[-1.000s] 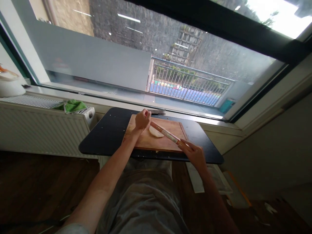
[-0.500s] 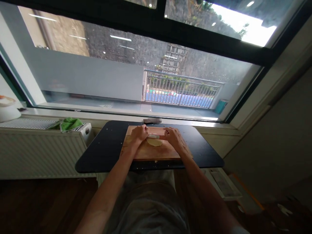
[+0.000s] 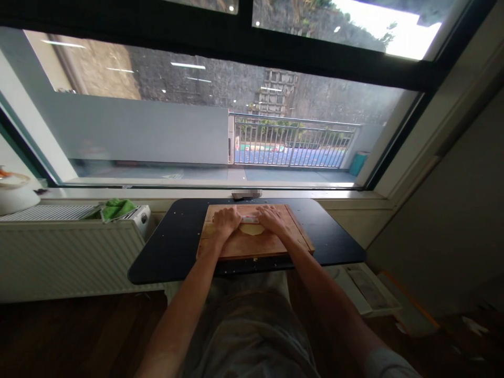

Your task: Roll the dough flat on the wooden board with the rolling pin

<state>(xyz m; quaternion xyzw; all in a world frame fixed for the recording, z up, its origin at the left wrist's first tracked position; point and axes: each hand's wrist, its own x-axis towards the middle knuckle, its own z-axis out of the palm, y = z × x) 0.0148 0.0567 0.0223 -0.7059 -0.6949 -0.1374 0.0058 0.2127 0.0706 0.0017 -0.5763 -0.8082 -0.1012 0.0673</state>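
Observation:
A wooden board (image 3: 236,247) lies on a small black table (image 3: 177,247) in front of me. A pale disc of dough (image 3: 252,229) rests on the board. A thin rolling pin (image 3: 249,219) lies across the far edge of the dough. My left hand (image 3: 226,220) presses on the pin's left end, and my right hand (image 3: 271,219) presses on its right end. Both palms cover most of the pin; only a short middle stretch shows.
A white radiator (image 3: 71,247) stands at the left with a green cloth (image 3: 116,208) on top. A white pot (image 3: 13,193) sits at the far left. A small dark object (image 3: 246,195) lies on the window sill. Flat trays (image 3: 366,294) lie on the floor at right.
One second ago the pin lay slanted with my right hand at its near end. It has swung level across the dough, and both hands now rest flat on it.

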